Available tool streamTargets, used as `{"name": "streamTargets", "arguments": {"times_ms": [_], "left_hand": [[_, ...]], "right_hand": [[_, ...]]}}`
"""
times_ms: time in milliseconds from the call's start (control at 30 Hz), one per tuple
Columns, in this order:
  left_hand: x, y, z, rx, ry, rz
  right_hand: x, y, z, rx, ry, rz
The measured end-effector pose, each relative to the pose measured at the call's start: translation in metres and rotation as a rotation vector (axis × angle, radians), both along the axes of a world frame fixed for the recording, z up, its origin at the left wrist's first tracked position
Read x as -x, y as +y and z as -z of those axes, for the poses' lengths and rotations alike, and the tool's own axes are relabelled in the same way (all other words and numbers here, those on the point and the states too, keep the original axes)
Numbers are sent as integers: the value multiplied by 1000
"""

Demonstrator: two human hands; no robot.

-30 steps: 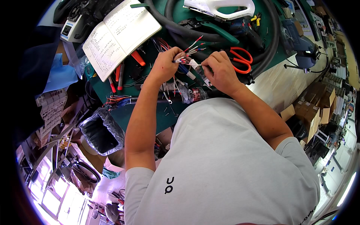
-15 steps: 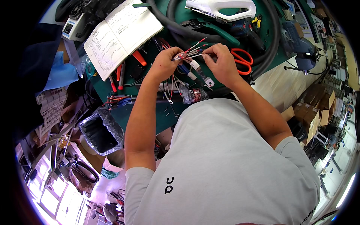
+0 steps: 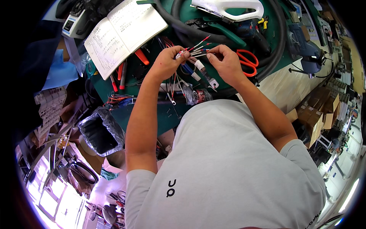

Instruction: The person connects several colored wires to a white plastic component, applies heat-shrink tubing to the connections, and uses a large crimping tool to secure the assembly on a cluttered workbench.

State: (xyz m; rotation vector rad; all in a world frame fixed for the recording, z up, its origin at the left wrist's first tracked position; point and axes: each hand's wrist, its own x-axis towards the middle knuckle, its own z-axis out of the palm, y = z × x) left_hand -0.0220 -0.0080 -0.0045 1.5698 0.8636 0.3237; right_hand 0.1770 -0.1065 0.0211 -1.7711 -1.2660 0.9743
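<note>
Over the green bench, my left hand point(image 3: 170, 62) is closed round a bundle of thin wires point(image 3: 198, 49), whose coloured tips fan out to the upper right. My right hand point(image 3: 225, 63) pinches the end of one of those wires between thumb and fingertips. Just beneath the hands lies a thick cable end with a flat metal lug point(image 3: 212, 83). Below my left hand hang thin wires with a small ring terminal point(image 3: 174, 102). A plastic-wrapped bunch point(image 3: 197, 97) sits near the bench's front edge. Orange-handled scissors point(image 3: 248, 62) lie close to my right hand.
An open notebook point(image 3: 124, 32) with handwriting lies at the left. Green-handled pliers point(image 3: 221, 30), a white tool with a loop handle point(image 3: 232, 8), a drill point(image 3: 253, 33) and thick black hose point(image 3: 283, 42) crowd the back right. A bagged bin point(image 3: 102, 131) stands at the lower left.
Both hands keep their grip on the wires and have barely moved. The whole view has shifted very slightly.
</note>
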Motion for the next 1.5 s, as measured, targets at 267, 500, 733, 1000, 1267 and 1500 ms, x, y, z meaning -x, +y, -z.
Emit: {"name": "streamTargets", "arguments": {"times_ms": [267, 500, 733, 1000, 1267, 1500], "left_hand": [[0, 1, -3, -1, 38, 31], [-1, 0, 0, 7, 23, 34], [-2, -1, -4, -6, 56, 40], [-2, -2, 1, 29, 1, 27], [-3, -2, -1, 16, 65, 34], [-2, -1, 4, -13, 79, 35]], "right_hand": [[-2, -4, 5, 16, 32, 21], [-3, -7, 6, 20, 32, 14], [-2, -10, 1, 39, -7, -11], [-2, -11, -6, -106, -270, -144], [-1, -12, -3, 25, -92, -54], [-1, -10, 0, 103, 55, -19]]}}
